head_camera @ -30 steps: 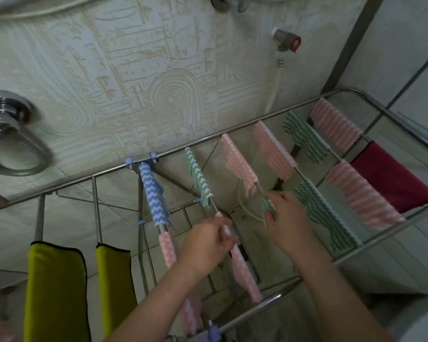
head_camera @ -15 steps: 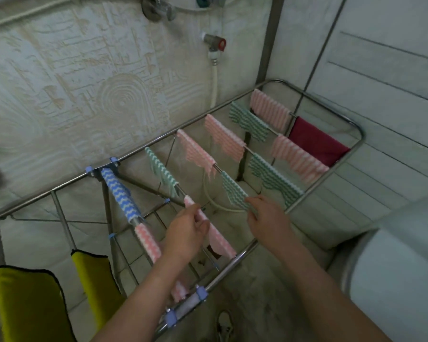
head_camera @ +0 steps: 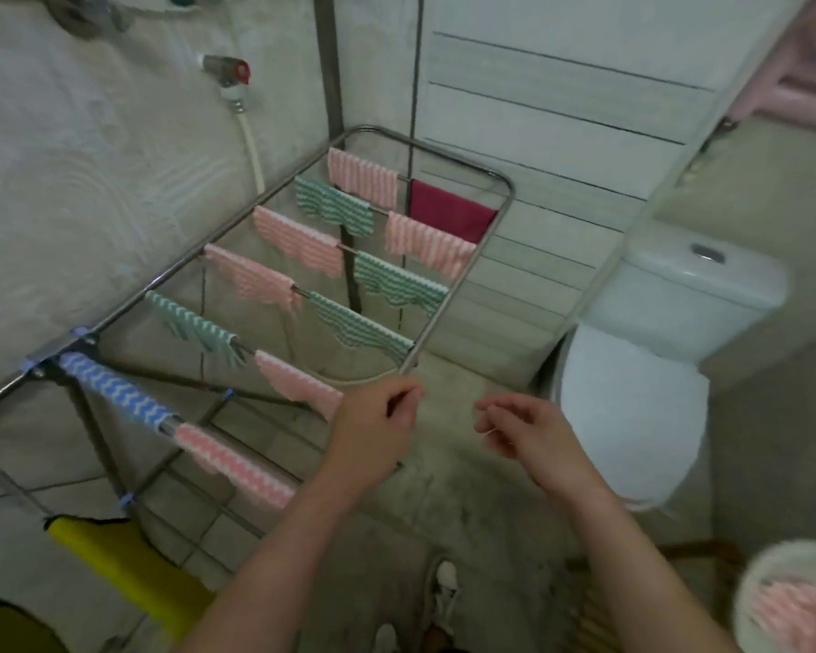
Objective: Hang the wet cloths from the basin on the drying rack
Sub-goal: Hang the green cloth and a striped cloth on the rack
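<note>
The metal drying rack (head_camera: 504,214) stands against the wall, its rails hung with several pink, green and blue striped cloths, plus a dark red cloth (head_camera: 448,210) at the far end. A pink striped cloth (head_camera: 298,384) hangs nearest my left hand (head_camera: 373,428), which hovers over the rack's near rail with fingers loosely curled and nothing in them. To its right, my right hand (head_camera: 519,428) is off the rack, fingers apart and empty. At the bottom right, a white basin (head_camera: 750,586) holds pink striped cloth (head_camera: 801,610).
A white toilet (head_camera: 655,351) stands right of the rack. Yellow cloths (head_camera: 128,567) hang on the rack's lower left section. A hose (head_camera: 250,143) runs down the wall from a valve. My shoes (head_camera: 444,586) are on the tiled floor below.
Both hands have let go of the cloths and drawn back from the rack toward me. The view has swung right, bringing the toilet and the basin into sight.
</note>
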The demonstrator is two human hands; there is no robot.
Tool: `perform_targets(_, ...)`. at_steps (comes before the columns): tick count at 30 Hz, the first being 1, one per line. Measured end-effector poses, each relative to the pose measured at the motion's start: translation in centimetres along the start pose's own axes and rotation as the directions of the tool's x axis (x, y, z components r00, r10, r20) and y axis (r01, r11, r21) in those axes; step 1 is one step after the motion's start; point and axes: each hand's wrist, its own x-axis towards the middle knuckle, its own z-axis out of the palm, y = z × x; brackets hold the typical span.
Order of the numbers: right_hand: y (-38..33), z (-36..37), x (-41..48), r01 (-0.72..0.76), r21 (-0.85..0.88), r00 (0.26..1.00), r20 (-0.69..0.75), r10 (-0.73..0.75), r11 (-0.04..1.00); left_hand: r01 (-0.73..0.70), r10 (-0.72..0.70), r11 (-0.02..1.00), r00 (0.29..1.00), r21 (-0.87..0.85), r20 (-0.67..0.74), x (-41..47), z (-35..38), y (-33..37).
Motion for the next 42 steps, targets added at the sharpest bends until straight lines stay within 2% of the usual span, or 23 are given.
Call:
perform_targets(4, 2.2, -4.6, -3.9, 0.006, 0.064, 0.985, -0.175, 0.005, 0.998, -0.09, 0.096, 0.995, 0.982, -0.043, 0.161, -1.6, 5.0, 2.4)
perform_targets(6, 3.7, -7.3, -5.9, 0.01, 0.059, 0.961, -0.277, 0.007, 0.998, -0.125, 0.14, 0.99, 0.95, -0.068, 0.279, -3.0, 8.5, 3.9)
perform_targets(10, 7.5, -12.6, -9.7, -0.017, 0.093, 0.888, -0.456, 0.058, 0.996, -0.201, 0.218, 0.976, 0.833, -0.088, 0.508, -6.6, 15.3, 6.7)
perform_targets(14, 11.8, -17.0, -12.9, -0.052, 0.166, 0.803, -0.579, 0.14, 0.985, -0.3, 0.255, 0.953, 0.743, -0.033, 0.619, -9.1, 21.6, 8.5)
perform_targets(17, 15.7, -21.1, -15.5, -0.11, 0.243, 0.723, -0.646, 0.246, 0.964, -0.36, 0.244, 0.933, 0.645, 0.007, 0.724, -11.1, 27.1, 10.0)
perform_targets(19, 18.8, -23.4, -17.1, -0.195, 0.234, 0.681, -0.667, 0.303, 0.953, -0.443, 0.256, 0.896, 0.565, 0.028, 0.784, -12.4, 30.7, 10.7)
perform_targets(21, 22.3, -25.7, -18.3, -0.317, 0.157, 0.674, -0.657, 0.338, 0.936, -0.509, 0.256, 0.86, 0.484, 0.031, 0.837, -13.6, 34.1, 11.3)
perform_targets(25, 28.5, -28.1, -19.2, -0.552, -0.059, 0.736, -0.503, 0.453, 0.832, -0.629, 0.204, 0.773, 0.363, 0.077, 0.909, -15.4, 40.1, 10.1)
perform_targets(27, 31.1, -28.5, -19.3, -0.619, -0.197, 0.754, -0.422, 0.504, 0.76, -0.718, 0.137, 0.683, 0.304, 0.132, 0.943, -16.4, 42.9, 9.3)
perform_targets(30, 34.2, -28.3, -19.1, -0.647, -0.365, 0.757, -0.409, 0.509, 0.669, -0.795, -0.012, 0.573, 0.234, 0.199, 0.972, -17.4, 45.7, 9.0)
perform_targets(33, 35.9, -28.6, -19.2, -0.646, -0.399, 0.754, -0.467, 0.462, 0.651, -0.812, -0.091, 0.544, 0.192, 0.21, 0.977, -19.1, 48.6, 8.6)
perform_targets(35, 36.1, -28.7, -19.2, -0.64, -0.378, 0.75, -0.494, 0.439, 0.668, -0.816, -0.135, 0.529, 0.19, 0.233, 0.972, -20.1, 49.6, 8.0)
perform_targets(37, 36.2, -29.6, -19.6, -0.631, -0.23, 0.74, -0.464, 0.486, 0.741, -0.805, -0.171, 0.537, 0.187, 0.25, 0.967, -21.0, 50.4, 7.7)
perform_targets(39, 36.2, -31.5, -20.2, -0.613, -0.023, 0.745, -0.352, 0.567, 0.79, -0.783, -0.193, 0.552, 0.215, 0.287, 0.957, -21.0, 50.9, 7.3)
perform_targets(41, 35.7, -34.1, -21.1, -0.561, 0.133, 0.779, -0.248, 0.575, 0.817, -0.745, -0.175, 0.582, 0.277, 0.326, 0.945, -20.4, 51.3, 7.4)
perform_targets(42, 35.2, -35.2, -21.3, -0.515, 0.219, 0.794, -0.243, 0.558, 0.829, -0.719, -0.148, 0.609, 0.312, 0.335, 0.938, -19.9, 51.3, 7.7)
